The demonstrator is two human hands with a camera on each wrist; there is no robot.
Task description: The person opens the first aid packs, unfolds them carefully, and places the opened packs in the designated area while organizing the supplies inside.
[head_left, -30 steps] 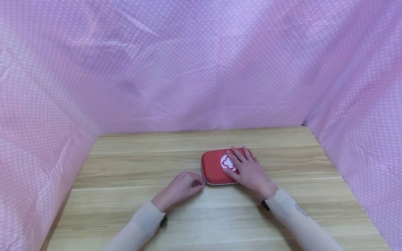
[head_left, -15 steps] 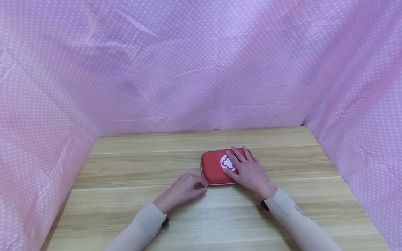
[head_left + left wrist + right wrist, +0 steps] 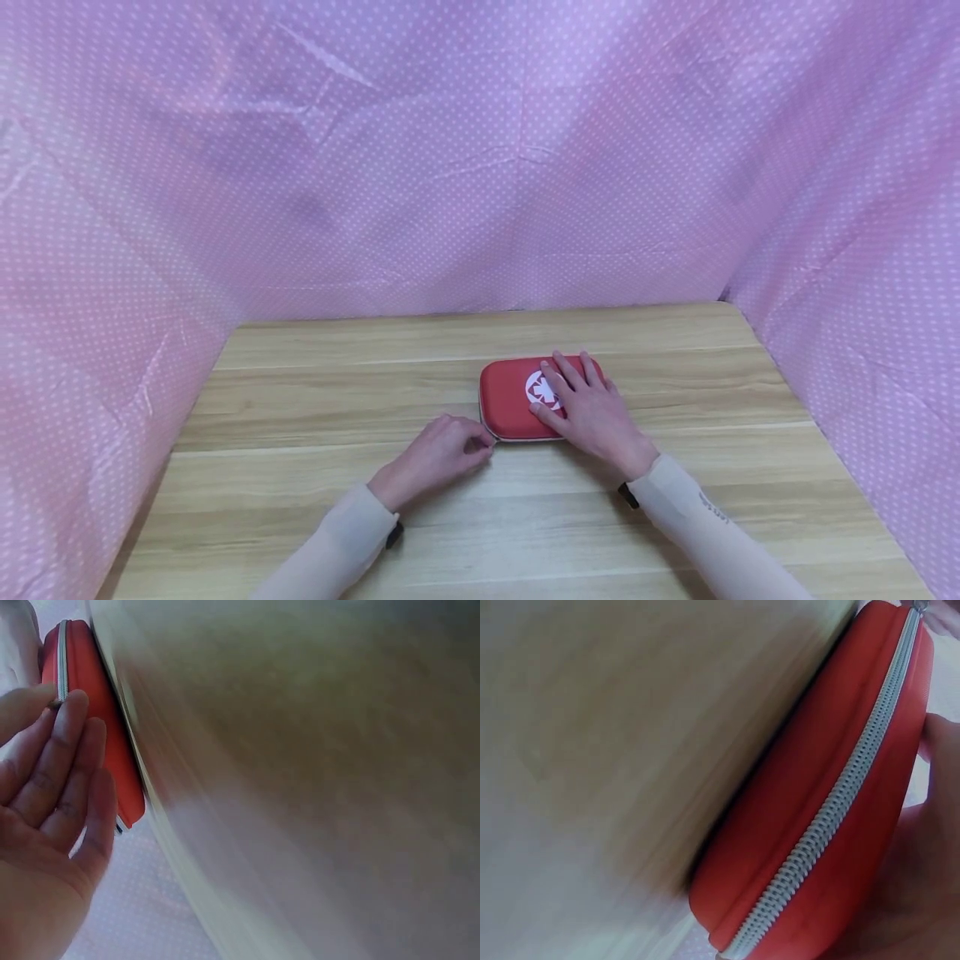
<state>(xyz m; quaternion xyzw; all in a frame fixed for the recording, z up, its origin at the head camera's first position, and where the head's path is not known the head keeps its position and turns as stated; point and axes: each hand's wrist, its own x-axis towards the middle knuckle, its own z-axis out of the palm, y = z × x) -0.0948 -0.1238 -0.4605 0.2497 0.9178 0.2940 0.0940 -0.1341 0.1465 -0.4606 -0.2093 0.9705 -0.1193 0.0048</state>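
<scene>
A red zip-up case [image 3: 506,402], with a white round emblem on its lid, lies flat on the table. My right hand [image 3: 597,418] rests on the right part of the lid, its fingers spread over the emblem's edge. At the case's near left corner, my left hand [image 3: 441,450] pinches the zipper pull [image 3: 920,606] between thumb and fingertips. The left wrist view shows that thumb and index finger meeting at the zipper [image 3: 63,660]; the fingertips mostly hide the pull. Along the near side in the right wrist view, the zipper teeth [image 3: 821,825] are meshed together.
The wood-grain table [image 3: 315,375] extends around the case on all sides. Pink polka-dot cloth [image 3: 480,167] hangs behind the table and along both sides.
My left hand has moved slightly right around the case's near left corner, then held nearly still. My right hand stays on the lid, with hardly any shift.
</scene>
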